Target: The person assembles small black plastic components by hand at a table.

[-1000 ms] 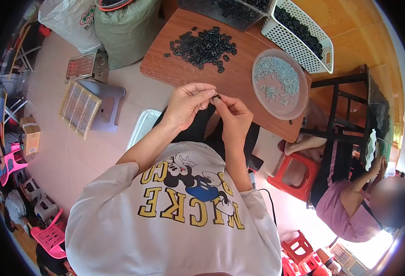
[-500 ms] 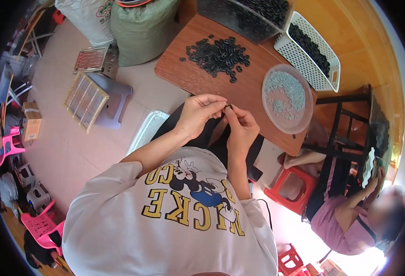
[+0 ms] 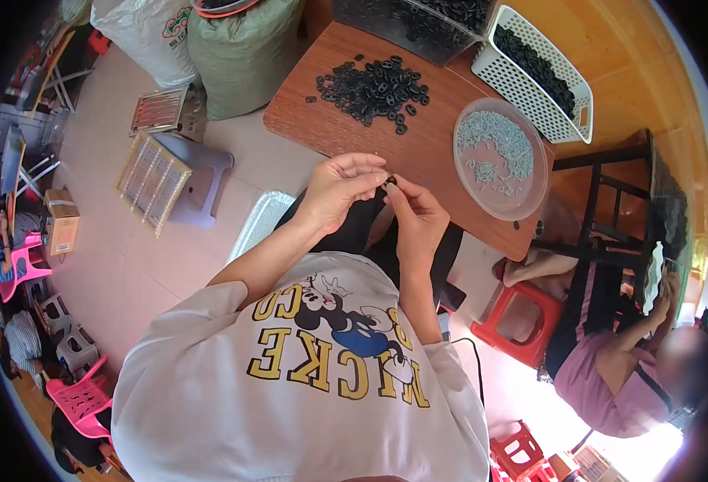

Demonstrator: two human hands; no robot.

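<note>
Left hand [image 3: 334, 193], right hand [image 3: 420, 221]: fingertips pinching small black piece [image 3: 390, 182] by near edge of brown wooden surface [image 3: 426, 149]. Direction, long axis unclear.

Left hand [image 3: 334, 195] beside right hand [image 3: 420, 221], both apparently in pinch grips

Small workshop, heaped black parts [image 3: 379, 90], bulging sacks [image 3: 243, 64]

A cardboard box [image 3: 63, 226] stands near a pink chair [image 3: 28, 263].
</note>
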